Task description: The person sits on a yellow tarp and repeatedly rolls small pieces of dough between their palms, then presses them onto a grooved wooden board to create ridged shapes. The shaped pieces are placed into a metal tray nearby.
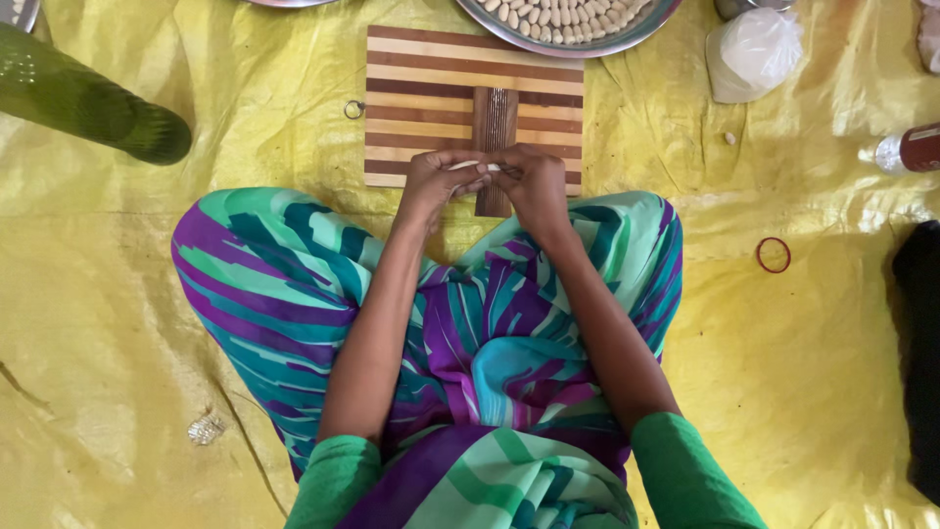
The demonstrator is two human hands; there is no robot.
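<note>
A dark green sleeve [93, 103] reaches in at the upper left of the frame, over a yellow plastic sheet [117, 323] spread on the floor. A small crumpled scrap of foil [207, 428] lies on the sheet at lower left. At centre, a seated person in a striped purple-and-teal garment [490, 343] extends both forearms forward, elbows apart and wrists converging at the near edge of a striped wooden board [431, 83]. The left hand [436, 181] and right hand [529, 181] meet fingertip to fingertip, fingers curled narrow around a small pale piece of dough [480, 167], pinched between them just above a ridged brown wooden strip [495, 122] lying on the board. At the top edge, a metal plate [627, 34] holds many pale shaped pieces. Further right sit a white plastic bag [752, 51], a red rubber band [773, 255] and a bottle [906, 150] on its side.
</note>
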